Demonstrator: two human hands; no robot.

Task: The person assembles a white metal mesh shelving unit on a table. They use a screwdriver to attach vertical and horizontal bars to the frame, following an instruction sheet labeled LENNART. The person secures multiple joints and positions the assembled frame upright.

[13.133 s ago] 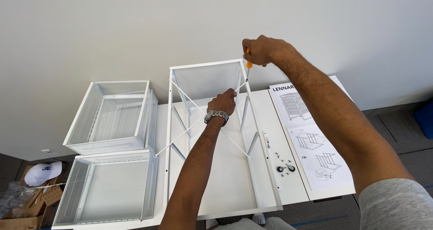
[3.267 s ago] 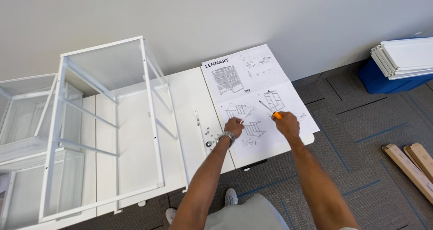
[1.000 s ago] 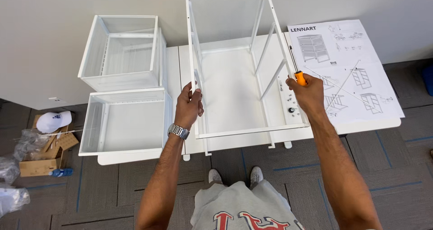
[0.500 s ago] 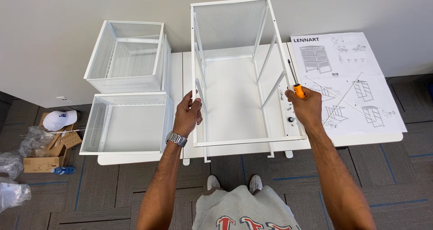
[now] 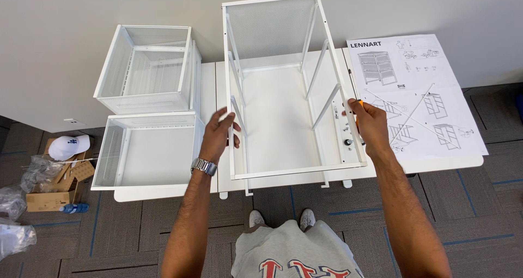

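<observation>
A white metal drawer frame [image 5: 272, 93] lies on its back on a white table [image 5: 436, 162], its mesh top toward the wall. My left hand [image 5: 220, 133] grips the frame's left upright, a silver watch on the wrist. My right hand [image 5: 370, 126] rests against the frame's right rail and is closed on an orange-handled screwdriver [image 5: 355, 96], whose dark shaft points away from me. Small metal fittings [image 5: 347, 142] lie on the table just inside my right hand.
Two white mesh drawers [image 5: 150, 68] [image 5: 147, 150] sit on the table's left part. An open instruction sheet [image 5: 414, 93] lies at the right with thin white rods across it. On the carpet at left are a cardboard box [image 5: 52, 188], a white cap [image 5: 68, 146] and plastic bags.
Since a second ago the view has shifted slightly. My right hand slid down the frame's right rail toward me with the screwdriver; my left hand stays on the left upright.
</observation>
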